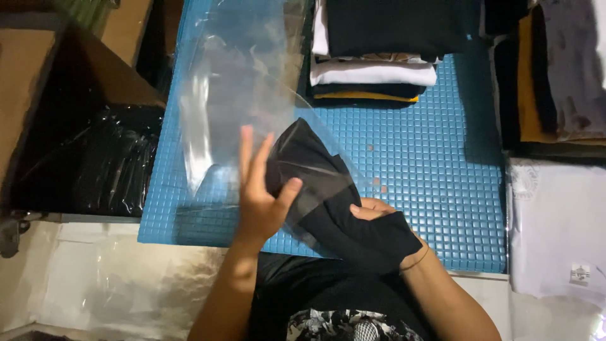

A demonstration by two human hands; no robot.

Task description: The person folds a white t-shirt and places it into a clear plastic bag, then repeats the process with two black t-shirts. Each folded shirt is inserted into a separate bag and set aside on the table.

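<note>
Left hand pinches clear thin plastic bag mouth; right hand grips soft folded black garment near blue tabletop front edge; bag slippery, limp.

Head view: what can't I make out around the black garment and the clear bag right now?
- Right hand: mostly hidden by the black garment draped over it.
- Garment's type and print: folds hide them.
- Clear plastic bag: top cut off by the frame edge.
- Folded clothes stack: upper part cropped.
- Left hand is in plain view.

A garment packing workspace: stacks of folded shirts, bagged clothes in a cardboard box, blue mat.
</note>
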